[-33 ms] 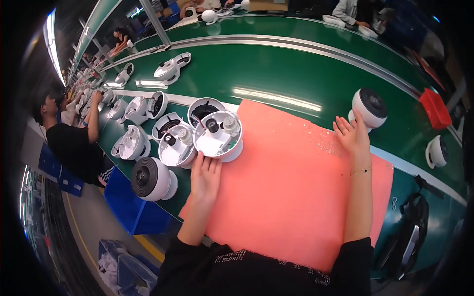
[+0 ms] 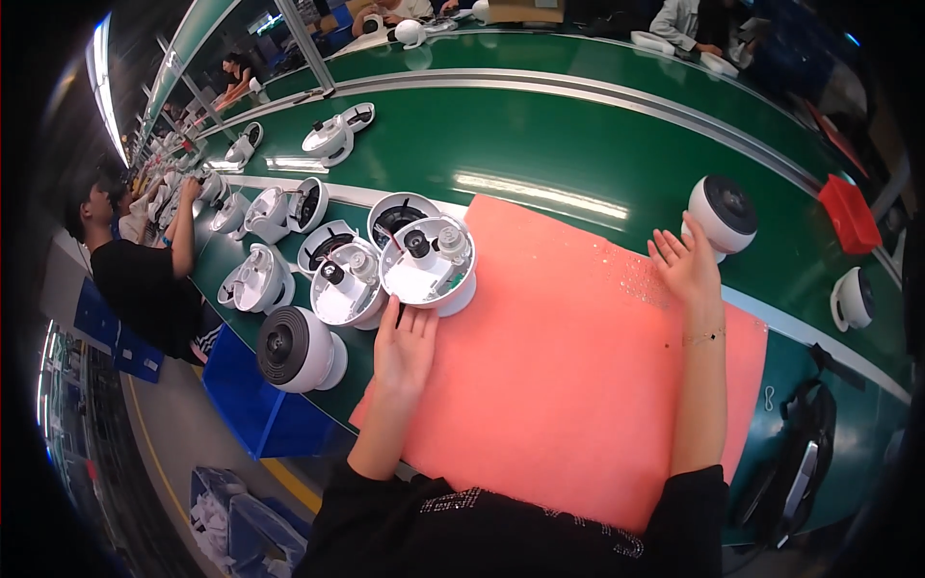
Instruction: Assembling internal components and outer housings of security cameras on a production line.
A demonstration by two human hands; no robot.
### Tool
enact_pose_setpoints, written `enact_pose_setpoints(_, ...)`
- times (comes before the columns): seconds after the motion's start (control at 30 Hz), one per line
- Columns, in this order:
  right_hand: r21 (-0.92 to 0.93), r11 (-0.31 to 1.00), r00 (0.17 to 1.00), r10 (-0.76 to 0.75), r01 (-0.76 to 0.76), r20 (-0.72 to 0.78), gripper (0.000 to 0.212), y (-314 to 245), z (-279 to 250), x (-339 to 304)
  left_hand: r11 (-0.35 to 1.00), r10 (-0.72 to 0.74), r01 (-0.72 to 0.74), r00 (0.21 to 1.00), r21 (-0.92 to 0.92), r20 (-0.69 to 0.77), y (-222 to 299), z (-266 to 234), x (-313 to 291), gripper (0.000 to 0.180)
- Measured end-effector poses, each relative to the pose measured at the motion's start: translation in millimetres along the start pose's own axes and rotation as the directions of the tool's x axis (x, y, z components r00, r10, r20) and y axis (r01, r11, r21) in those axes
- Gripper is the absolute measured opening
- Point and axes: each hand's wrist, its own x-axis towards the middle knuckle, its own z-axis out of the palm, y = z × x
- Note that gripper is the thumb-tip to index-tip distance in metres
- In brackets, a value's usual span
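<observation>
My left hand (image 2: 405, 352) is open, its fingers stretched toward an opened white round housing (image 2: 455, 299) with a motor inside; whether the fingertips touch it I cannot tell. A second opened housing (image 2: 347, 306) with a motor stands just left of it. My right hand (image 2: 687, 267) is also open, palm up, over the far right part of a pink mat (image 2: 549, 385). Its fingertips come up to a white ball-shaped device (image 2: 710, 226) with a dark ringed front, perhaps touching it. Small shiny specks lie on the mat beside this hand.
Another ball-shaped device (image 2: 297, 349) stands at the left table edge, near several opened housings (image 2: 260, 279). A blue bin (image 2: 260, 400) is below. At the right are a red tray (image 2: 850, 214), a white device (image 2: 852, 297) and a black bag (image 2: 800, 453). A co-worker (image 2: 140, 260) works at the left.
My left hand has shifted slightly to the right, its palm a little more turned up. My right hand has barely moved.
</observation>
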Motion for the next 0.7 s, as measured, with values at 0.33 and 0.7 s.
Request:
enact_pose_setpoints(0.33, -0.460, 0.834, 0.893, -0.082, 0.304, 0.442, 0.055, 3, 49, -62, 0.921, -0.081, 0.067, 0.996, 0.384, 0.021, 6, 3, 20, 0.054)
enact_pose_setpoints(0.7, -0.368, -0.348, 0.345, -0.129, 0.862, 0.930, 0.069, 19, 39, -96, 0.795, -0.319, 0.124, 0.918, 0.594, 0.236, 50, 42, 18, 0.047)
